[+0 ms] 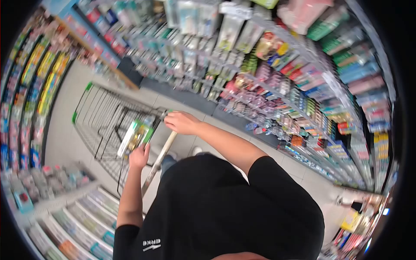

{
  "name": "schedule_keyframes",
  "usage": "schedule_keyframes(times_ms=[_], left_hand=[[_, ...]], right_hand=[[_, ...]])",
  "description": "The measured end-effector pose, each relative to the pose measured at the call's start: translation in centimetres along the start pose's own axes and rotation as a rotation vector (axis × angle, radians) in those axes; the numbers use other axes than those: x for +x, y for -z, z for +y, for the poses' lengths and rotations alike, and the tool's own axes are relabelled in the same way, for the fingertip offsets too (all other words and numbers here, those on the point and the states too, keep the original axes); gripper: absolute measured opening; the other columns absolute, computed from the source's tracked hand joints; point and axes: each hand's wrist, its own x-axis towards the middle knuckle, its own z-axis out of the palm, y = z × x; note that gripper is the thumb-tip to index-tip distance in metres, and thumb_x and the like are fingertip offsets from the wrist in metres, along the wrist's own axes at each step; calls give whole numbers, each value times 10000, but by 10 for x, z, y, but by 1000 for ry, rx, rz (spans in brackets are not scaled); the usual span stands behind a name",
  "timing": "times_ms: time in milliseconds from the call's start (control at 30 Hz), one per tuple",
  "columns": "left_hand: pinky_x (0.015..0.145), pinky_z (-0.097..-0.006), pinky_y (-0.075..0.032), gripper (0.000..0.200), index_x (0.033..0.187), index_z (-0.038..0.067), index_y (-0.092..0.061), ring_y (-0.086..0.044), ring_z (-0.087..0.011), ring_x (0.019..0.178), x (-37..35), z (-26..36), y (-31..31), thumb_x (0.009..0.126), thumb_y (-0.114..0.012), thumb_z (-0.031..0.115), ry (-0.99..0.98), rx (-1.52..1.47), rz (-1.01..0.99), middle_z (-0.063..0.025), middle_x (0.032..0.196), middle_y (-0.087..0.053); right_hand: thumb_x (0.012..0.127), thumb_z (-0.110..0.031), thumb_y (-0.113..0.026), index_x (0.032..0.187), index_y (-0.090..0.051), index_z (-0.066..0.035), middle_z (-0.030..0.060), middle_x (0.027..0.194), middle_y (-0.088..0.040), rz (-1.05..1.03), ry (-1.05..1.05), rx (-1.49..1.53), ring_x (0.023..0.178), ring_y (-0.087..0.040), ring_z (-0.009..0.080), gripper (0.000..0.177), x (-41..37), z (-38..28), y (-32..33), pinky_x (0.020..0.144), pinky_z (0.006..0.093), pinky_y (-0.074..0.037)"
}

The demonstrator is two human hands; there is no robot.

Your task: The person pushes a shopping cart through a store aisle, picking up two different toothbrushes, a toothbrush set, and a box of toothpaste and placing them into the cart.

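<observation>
My right hand (pixel 181 122) is closed round the far end of the shopping cart's pale handle bar (pixel 164 151). In my left hand (pixel 138 157) is a green and white package (pixel 138 136) with some gold or yellow showing, gripped at its near edge. That package is over the basket of the wire shopping cart (pixel 93 119), close to the handle side. Blur hides what kind of package it is. The cart has green corner pieces and stands in front of my body.
A long shelf unit (pixel 260 82) packed with hanging goods runs along the right side of the aisle. Curved racks of colourful packets (pixel 37 86) stand at left. Low bins (pixel 73 221) line the lower left. Pale floor tiles (pixel 65 117) show round the cart.
</observation>
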Motion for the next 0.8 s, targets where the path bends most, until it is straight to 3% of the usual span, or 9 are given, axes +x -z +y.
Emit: schedule_keyframes(times_ms=[33, 100, 133, 167, 333, 467, 600, 667, 800], left_hand=[[836, -556, -556, 546, 1174, 149, -734, -716, -441, 958, -2, -2, -5, 1056, -420, 580, -8, 40, 21, -225, 983, -748], [844, -527, -552, 572, 983, 80, -782, -714, -416, 923, -7, -4, -12, 1032, -491, 570, -107, 1, 154, -209, 932, -745], [873, -496, -535, 538, 939, 69, -786, -699, -402, 953, -11, -4, -13, 1013, -549, 546, -172, 40, 235, -215, 946, -741], [906, -473, -511, 506, 976, 63, -788, -675, -382, 1014, -15, -7, -15, 1003, -584, 525, -183, 67, 235, -207, 1002, -740], [1001, -466, -485, 402, 1067, 27, -745, -641, -378, 1091, -24, -12, -33, 991, -655, 411, -79, -428, 394, -180, 1073, -720], [976, -475, -501, 327, 1069, 34, -720, -642, -382, 1094, -8, -40, -59, 958, -719, 343, 125, -356, 494, -194, 1079, -706], [968, -473, -539, 384, 1165, 76, -699, -649, -363, 1101, -10, -55, -58, 897, -774, 340, 283, -113, 323, -167, 1151, -693], [959, -460, -568, 321, 1174, 74, -692, -663, -334, 1141, -9, -64, -60, 935, -711, 287, 190, 192, 105, -149, 1168, -700], [885, -439, -614, 239, 1136, 24, -695, -719, -327, 1112, 9, -87, -85, 990, -537, 129, 115, 385, -89, -159, 1162, -720]], right_hand=[[932, -210, -621, 892, -665, -90, 133, 907, -694, -42, 23, 54, 931, -671, 356, 134, -2, -6, -15, 825, 501, -533], [927, -284, -647, 894, -703, -117, 108, 883, -722, -338, -14, -242, 932, -696, 350, 179, -7, -8, -35, 817, 499, -546], [927, -324, -654, 908, -723, -133, 107, 887, -736, -397, -218, -197, 942, -708, 346, 203, -3, -18, -34, 813, 502, -553], [927, -363, -662, 921, -744, -149, 106, 891, -749, -464, -424, -167, 953, -720, 342, 229, -1, -31, -28, 808, 506, -559], [955, -384, -630, 1064, -744, -153, 128, 997, -760, -614, -343, -208, 987, -726, 342, 280, -2, -29, -20, 807, 496, -576], [961, -382, -619, 1083, -729, -131, 135, 1033, -759, -677, -393, -325, 990, -725, 342, 300, -8, -40, -14, 817, 496, -579], [970, -387, -591, 1050, -724, -104, 163, 1007, -759, -647, -374, -340, 983, -726, 355, 323, -18, -38, -13, 826, 502, -579], [972, -388, -581, 1040, -721, -97, 169, 999, -758, -645, -386, -332, 980, -725, 361, 331, -18, -39, -12, 827, 506, -578], [977, -401, -563, 1055, -738, -106, 172, 983, -764, -648, -377, -327, 977, -728, 378, 352, -20, -41, -12, 842, 512, -581]])
